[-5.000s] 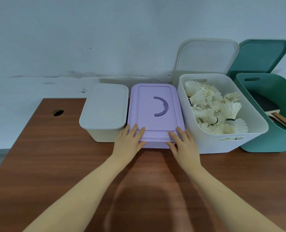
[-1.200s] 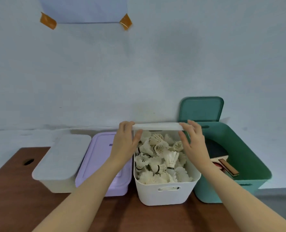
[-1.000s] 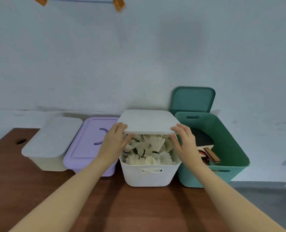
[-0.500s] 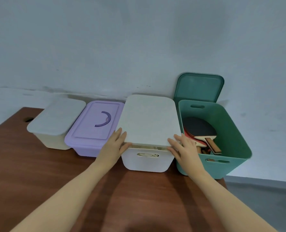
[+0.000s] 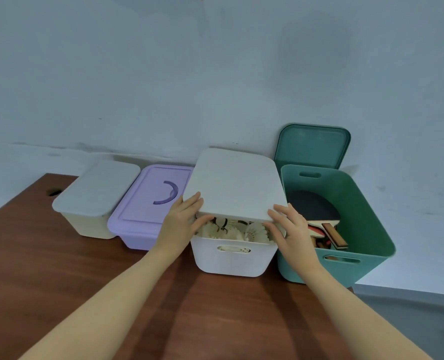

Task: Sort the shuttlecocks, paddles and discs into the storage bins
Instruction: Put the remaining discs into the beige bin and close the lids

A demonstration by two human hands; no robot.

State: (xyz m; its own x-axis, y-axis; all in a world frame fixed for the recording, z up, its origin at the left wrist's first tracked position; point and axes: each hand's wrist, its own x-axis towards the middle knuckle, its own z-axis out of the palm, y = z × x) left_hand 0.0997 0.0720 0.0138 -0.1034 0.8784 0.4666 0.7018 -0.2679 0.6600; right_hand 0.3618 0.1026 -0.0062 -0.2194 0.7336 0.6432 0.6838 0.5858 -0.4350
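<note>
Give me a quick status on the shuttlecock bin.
Both hands, left and right, hold white lid. Front edge raised over white bin; shuttlecocks visible. Nothing blocking.

No readable text, label, brand, number or sign anywhere in view. Checked the bins, their lids, the wall and the table: all plain surfaces, nothing printed or stuck on that can be read.
</note>
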